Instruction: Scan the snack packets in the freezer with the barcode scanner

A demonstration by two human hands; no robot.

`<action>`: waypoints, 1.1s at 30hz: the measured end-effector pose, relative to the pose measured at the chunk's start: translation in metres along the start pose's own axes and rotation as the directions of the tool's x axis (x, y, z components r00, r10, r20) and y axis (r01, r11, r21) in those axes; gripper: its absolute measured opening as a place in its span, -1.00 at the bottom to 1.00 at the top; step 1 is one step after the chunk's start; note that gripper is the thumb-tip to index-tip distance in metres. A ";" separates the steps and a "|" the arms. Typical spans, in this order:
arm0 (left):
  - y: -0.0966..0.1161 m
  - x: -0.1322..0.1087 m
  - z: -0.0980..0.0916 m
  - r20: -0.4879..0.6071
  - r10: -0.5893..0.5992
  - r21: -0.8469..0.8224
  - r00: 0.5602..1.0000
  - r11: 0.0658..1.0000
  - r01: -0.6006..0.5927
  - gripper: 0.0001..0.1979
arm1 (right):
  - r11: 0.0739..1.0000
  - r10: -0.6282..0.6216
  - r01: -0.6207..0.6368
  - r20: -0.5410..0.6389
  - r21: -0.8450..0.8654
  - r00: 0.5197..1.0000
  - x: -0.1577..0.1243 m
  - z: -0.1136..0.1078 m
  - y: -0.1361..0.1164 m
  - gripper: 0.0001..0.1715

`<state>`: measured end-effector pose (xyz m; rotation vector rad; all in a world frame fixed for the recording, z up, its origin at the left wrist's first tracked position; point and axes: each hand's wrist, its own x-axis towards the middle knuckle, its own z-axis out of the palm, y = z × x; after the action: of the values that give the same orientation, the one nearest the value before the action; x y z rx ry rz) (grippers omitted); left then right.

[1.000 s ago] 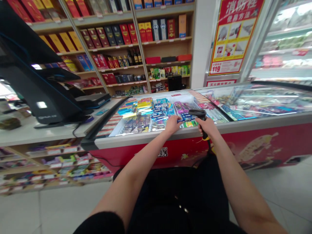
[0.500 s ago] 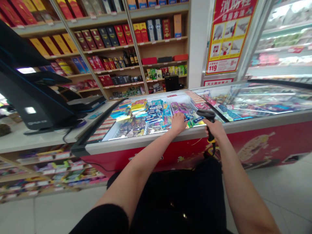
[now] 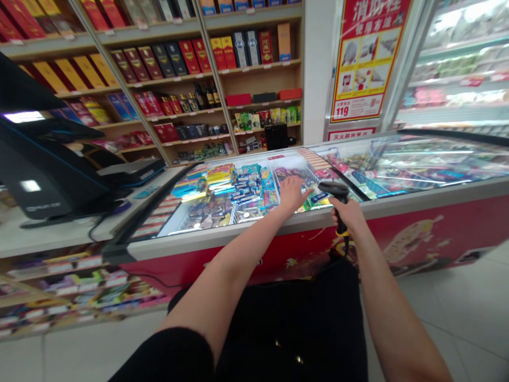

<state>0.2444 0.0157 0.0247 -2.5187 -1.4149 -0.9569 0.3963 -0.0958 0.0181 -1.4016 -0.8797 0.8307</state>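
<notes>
Left hand (image 3: 292,193) held open, fingers spread, over packets (image 3: 246,191) in chest freezer (image 3: 238,237); handheld barcode scanner (image 3: 333,187) gripped firmly by right hand (image 3: 349,215), just right of it.

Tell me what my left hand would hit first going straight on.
Probably the blue packet just past the left hand, inside the chest freezer; depth is hard to judge here.

Wooden shelves (image 3: 262,79) of boxed liquor ahead; black checkout terminal (image 3: 43,180) on white desk (image 3: 51,239), left; red-and-yellow poster (image 3: 366,58) on pillar; chilled display case (image 3: 453,74), right; pale floor tiles (image 3: 437,329) below.
</notes>
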 end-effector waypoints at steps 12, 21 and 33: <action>-0.012 -0.015 -0.009 0.135 -0.043 0.074 0.990 0.997 0.033 -0.85 | 1.000 0.000 0.000 0.000 0.004 1.000 0.001 0.002 -0.001 -0.75; -0.057 0.015 -0.003 0.229 -0.120 0.046 0.966 0.993 0.112 -0.80 | 1.000 0.016 -0.016 0.062 0.001 0.998 -0.004 0.023 -0.003 -0.73; -0.088 -0.030 -0.046 0.032 -0.262 0.212 0.964 0.945 0.250 -0.72 | 0.995 0.014 0.003 0.161 -0.102 0.987 -0.011 0.064 -0.014 -0.71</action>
<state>0.1415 0.0258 0.0256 -2.2704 -1.7926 -0.7276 0.3336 -0.0768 0.0305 -1.4404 -1.0555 0.9238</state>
